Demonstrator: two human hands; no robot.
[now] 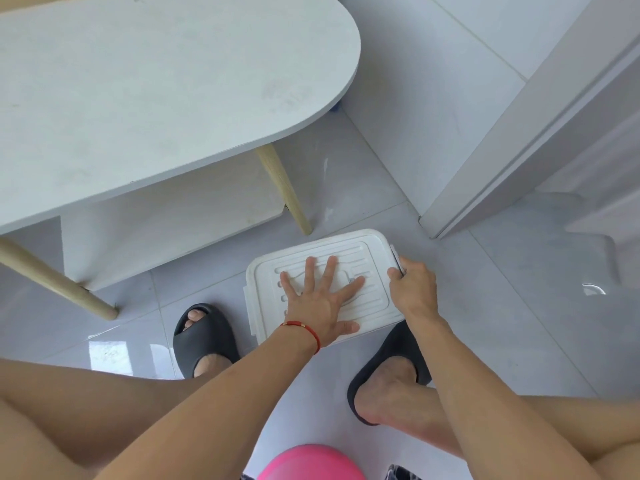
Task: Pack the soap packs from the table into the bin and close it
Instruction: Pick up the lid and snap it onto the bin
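On the floor beside the worktop [138, 98], the left hand [320, 299] is pressing flat and unclenched on the bin [377, 251]'s stiff lid while the right hand [412, 289] is gripping its edge latch [396, 256], probably the best hold.

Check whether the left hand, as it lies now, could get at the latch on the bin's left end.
Probably yes. The left hand lies flat and spread on the bin lid, holding nothing, and the left-end latch sits uncovered just beside it. The right hand is busy at the opposite end.
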